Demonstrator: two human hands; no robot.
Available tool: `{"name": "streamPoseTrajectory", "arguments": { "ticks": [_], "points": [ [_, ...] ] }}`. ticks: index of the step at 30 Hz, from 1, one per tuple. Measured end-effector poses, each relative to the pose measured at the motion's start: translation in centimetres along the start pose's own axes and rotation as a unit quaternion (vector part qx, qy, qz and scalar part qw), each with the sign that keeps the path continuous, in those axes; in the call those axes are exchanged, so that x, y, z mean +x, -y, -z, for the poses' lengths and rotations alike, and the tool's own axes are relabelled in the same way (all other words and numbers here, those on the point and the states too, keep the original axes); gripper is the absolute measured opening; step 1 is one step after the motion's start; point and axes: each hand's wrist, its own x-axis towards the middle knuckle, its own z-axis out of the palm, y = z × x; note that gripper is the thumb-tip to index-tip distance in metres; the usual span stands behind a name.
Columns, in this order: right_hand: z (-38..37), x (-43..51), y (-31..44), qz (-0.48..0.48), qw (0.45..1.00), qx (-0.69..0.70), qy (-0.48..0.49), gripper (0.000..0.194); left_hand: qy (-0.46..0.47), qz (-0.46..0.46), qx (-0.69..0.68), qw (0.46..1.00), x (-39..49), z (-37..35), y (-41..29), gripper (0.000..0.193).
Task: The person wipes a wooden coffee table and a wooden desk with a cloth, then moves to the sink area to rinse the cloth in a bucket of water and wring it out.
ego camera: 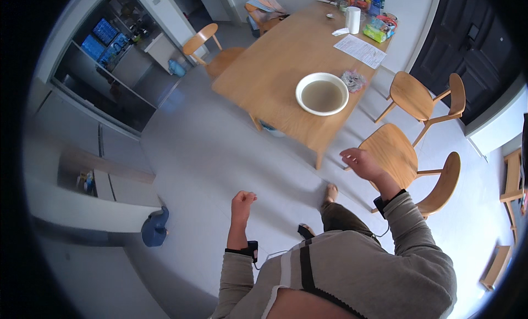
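My left hand [242, 204] is held over the bare floor with its fingers curled in, and nothing shows in it. Above the near edge of a wooden chair seat [390, 150], my right hand [361, 163] hangs in the air, its fingers loosely bent and holding nothing visible. Both wrists wear black straps with a small device and a cable. Ahead stands a wooden table [268, 76]. On its near part rests a white basin [302, 102] of cloudy, greyish-brown liquid [322, 96]. Beside the basin lies a crumpled clear plastic bag [353, 80] with grey contents.
Farther along the table are a printed sheet [360, 51], a paper towel roll [353, 20], a green packet [374, 34] and several bottles. Another chair [410, 90] stands on the right, one [225, 59] at the left. A blue object [155, 227] sits by the cabinet [123, 187].
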Motion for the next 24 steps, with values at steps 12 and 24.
{"name": "streamPoseTrajectory", "arguments": {
  "ticks": [12,24],
  "points": [
    [7.8,28.1,-20.6,-0.140,0.947,0.122,-0.261,0.041,0.020,0.124,0.057,0.990,13.6,-3.8,-7.1,0.033],
    [8.0,35.2,-24.6,-0.175,0.922,-0.302,-0.165,0.042,0.202,0.117,0.130,0.964,27.4,-12.6,-12.5,0.030]
  ]
}}
